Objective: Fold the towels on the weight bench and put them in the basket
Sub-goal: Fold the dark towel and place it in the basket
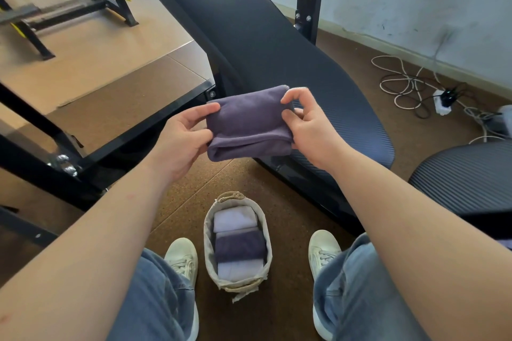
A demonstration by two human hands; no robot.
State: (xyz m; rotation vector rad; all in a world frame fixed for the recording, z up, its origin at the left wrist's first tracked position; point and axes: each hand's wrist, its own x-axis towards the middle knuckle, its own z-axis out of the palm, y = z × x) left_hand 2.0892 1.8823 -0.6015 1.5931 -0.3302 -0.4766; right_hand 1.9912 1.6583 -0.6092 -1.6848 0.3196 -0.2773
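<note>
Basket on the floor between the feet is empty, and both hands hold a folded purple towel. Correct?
Not empty. The head view shows the basket already holding a dark purple towel between two pale towels, all folded. The rest holds: it stands on the floor between the feet, and the left hand and right hand hold a folded purple towel.

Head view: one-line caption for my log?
The left hand and right hand pinch a folded purple towel at the weight bench; the basket between the shoes already holds folded towels.

Both bare forearms reach forward; left hand and right hand pinch with curled fingers, thumbs facing each other
</note>
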